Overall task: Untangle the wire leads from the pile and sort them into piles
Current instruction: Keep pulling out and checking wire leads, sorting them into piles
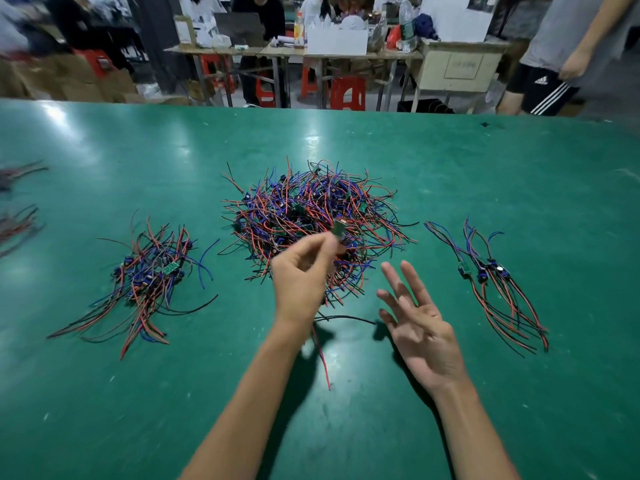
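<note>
**A lifted lead may drag the tangle with it**

Seen from a head-worn camera, looking down over a green table (450, 174). The landmark for every position here is the big central pile (311, 209) of red, blue and black wire leads.

Nearest the viewer, both bare forearms reach in. On the near side of the pile, the right hand (420, 327) hovers palm up, fingers straight and spread apart, holding nothing. Just left of it, the left hand (303, 277) is raised over the pile's near edge, fingers and thumb pinched on one lead's small green circuit board (338, 227). That lead's red wire (320, 355) and a black wire (346, 317) trail back toward the viewer, partly hidden by the wrist.

Left of the pile, well apart, lies a loose sorted heap (152, 275). Right of the pile, also well apart, lies a smaller, tidier group (491, 282). More leads show blurred at the table's far left edge.

Beyond the pile, past the table's far edge, stand people, red stools and cluttered benches.

The risk, as a judgement: if the held lead's wires are still snagged in the pile, lifting could drag neighbours along and scatter them toward the sorted groups. A pinch on the board alone might also slip. The free right hand could hold the pile down.
</note>
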{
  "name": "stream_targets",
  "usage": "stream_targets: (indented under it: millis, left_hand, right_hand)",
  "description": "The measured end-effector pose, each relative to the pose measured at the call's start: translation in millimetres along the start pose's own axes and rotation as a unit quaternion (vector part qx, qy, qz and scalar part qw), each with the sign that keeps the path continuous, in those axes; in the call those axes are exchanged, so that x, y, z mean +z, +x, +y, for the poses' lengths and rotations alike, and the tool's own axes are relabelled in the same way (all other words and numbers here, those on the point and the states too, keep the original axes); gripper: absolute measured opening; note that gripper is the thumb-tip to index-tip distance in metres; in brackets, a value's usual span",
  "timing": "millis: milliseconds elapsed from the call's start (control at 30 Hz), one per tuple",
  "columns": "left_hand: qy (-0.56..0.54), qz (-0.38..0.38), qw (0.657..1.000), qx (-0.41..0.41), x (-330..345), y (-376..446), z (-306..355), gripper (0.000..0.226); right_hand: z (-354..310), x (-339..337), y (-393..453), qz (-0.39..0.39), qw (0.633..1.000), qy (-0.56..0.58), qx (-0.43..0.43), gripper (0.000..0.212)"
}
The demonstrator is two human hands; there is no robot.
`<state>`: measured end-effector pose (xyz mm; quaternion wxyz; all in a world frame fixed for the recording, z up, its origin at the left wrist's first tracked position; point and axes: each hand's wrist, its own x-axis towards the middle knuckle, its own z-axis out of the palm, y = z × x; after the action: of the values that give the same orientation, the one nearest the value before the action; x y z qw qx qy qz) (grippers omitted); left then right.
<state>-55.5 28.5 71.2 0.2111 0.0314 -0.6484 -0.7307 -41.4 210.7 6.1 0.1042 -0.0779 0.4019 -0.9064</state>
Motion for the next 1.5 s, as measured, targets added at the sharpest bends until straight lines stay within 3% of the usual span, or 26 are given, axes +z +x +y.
stream_targets:
  millis: [167,233,300,367,433,533,633,700,800,933,1100,1367,1433,1500]
  left_hand:
    - [0.023,0.191,0.98,-0.043,-92.7,48.8,10.5,0.01]
    - [0.114,0.241,0.959,-0.101,-131.3,55.4,0.7,0.026]
    - [0.266,0.264,0.912,-0.164,-163.3,52.1,-11.3,0.044]
    - [0.397,0.262,0.861,-0.181,-177.1,41.7,-17.4,0.057]
    - [0.472,0.271,0.825,-0.15,-171.5,29.0,-19.0,0.064]
    - [0.495,0.265,0.828,-0.002,-138.4,12.7,-20.2,0.047]
    - [0.441,0.082,0.889,0.097,-91.3,-2.8,-28.5,0.016]
    - [0.436,-0.045,0.893,0.1,-66.6,-12.4,-40.8,0.016]
    - [0.436,-0.13,0.887,0.086,-46.9,-21.1,-56.4,0.042]
    - [0.481,-0.123,0.86,0.114,-45.0,-25.9,-61.6,0.027]
    - [0.503,-0.131,0.843,0.136,-39.4,-30.7,-60.2,0.015]
    - [0.396,-0.126,0.882,0.223,-44.8,-36.4,-58.4,0.017]
    - [0.321,-0.112,0.923,0.182,-46.4,-39.0,-55.4,0.016]
    - [0.205,-0.064,0.974,0.071,-48.9,-38.6,-52.7,0.011]
  right_hand:
    - [1.9,-0.5,0.4,0.013,0.999,-0.035,0.024,0.052]
    - [9.5,4.7,0.5,0.042,0.989,-0.139,0.01,0.042]
    - [18.9,12.0,-0.7,0.068,0.947,-0.31,-0.046,0.04]
    - [31.1,19.2,-0.8,0.073,0.844,-0.523,-0.096,0.038]
    - [42.2,24.5,-0.8,0.057,0.74,-0.66,-0.119,0.032]
    - [47.2,28.3,-1.8,0.074,0.699,-0.699,-0.128,0.013]
    - [43.6,28.8,-2.5,0.098,0.689,-0.707,-0.124,0.003]
    - [40.8,28.3,-2.9,0.095,0.718,-0.679,-0.119,0.005]
    - [32.9,24.9,-5.7,0.177,0.816,-0.538,-0.114,0.015]
    - [30.1,15.5,-5.6,0.27,0.847,-0.445,-0.106,0.02]
    - [34.2,19.2,-4.9,0.215,0.869,-0.436,-0.087,0.032]
    - [25.4,15.6,-7.7,0.1,0.95,-0.296,-0.026,0.079]
    - [22.5,15.3,-8.5,0.096,0.953,-0.284,-0.033,0.078]
    - [22.8,18.0,-8.8,0.1,0.949,-0.299,-0.031,0.06]
